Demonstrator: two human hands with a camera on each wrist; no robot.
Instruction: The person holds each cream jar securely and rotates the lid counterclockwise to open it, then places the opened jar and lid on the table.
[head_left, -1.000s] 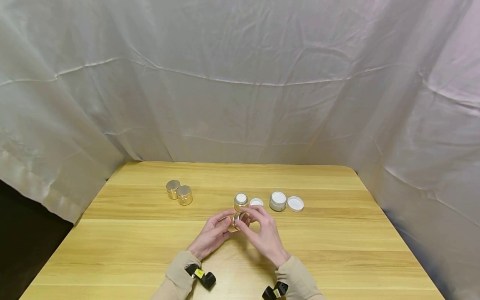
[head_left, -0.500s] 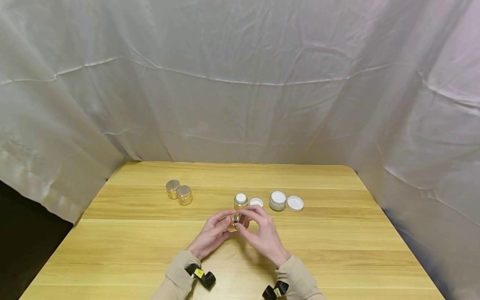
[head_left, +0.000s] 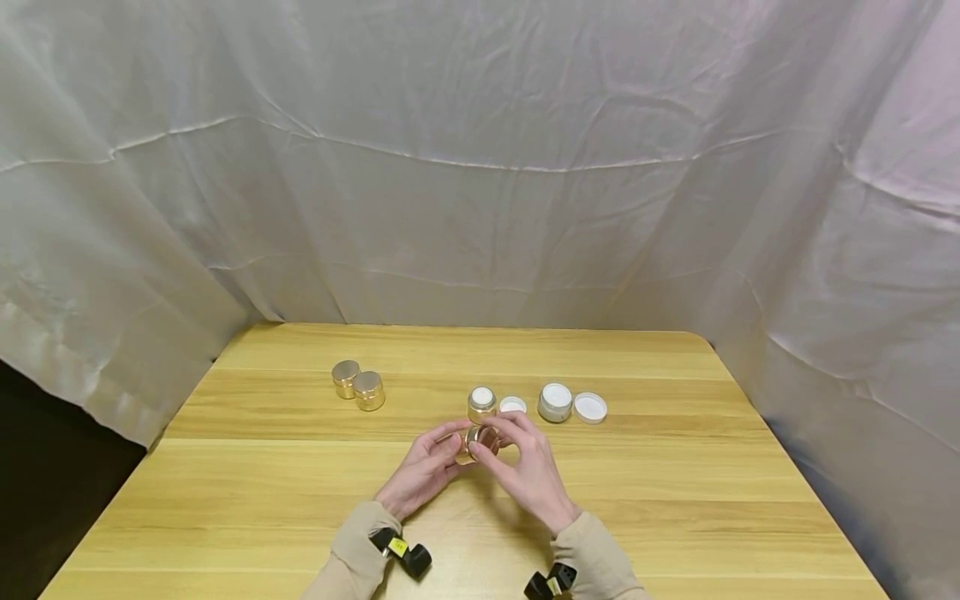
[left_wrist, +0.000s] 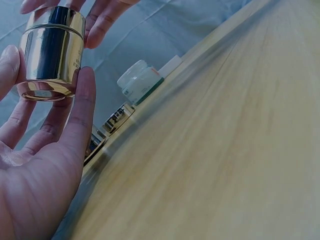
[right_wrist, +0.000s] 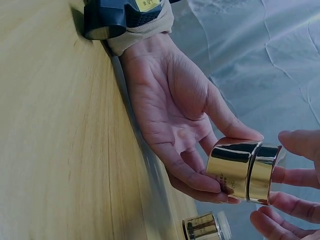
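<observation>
A shiny gold cosmetic jar (left_wrist: 52, 57) is held tilted on its side above the table, its lid (right_wrist: 265, 172) facing the right. My left hand (head_left: 422, 473) grips the jar's body between thumb and fingers. The fingertips of my right hand (head_left: 534, 477) pinch the lid from the other side. A thin seam runs between lid and body in both wrist views. Just behind the hands stands a gold jar (head_left: 482, 408) with a white top showing and no outer lid. Beside it lies a round lid (head_left: 513, 404), white inside facing up, partly covered by my right hand.
To the right are a frosted jar with a white top (head_left: 555, 403) and a flat white lid (head_left: 591, 407). Two lidded gold jars (head_left: 346, 378) (head_left: 369, 392) stand together at the back left. A pale curtain (head_left: 480, 208) hangs behind the wooden table (head_left: 675, 500).
My right thumb and fingers shift very slightly against the lid. The left hand, the jar's place and everything on the table stay the same.
</observation>
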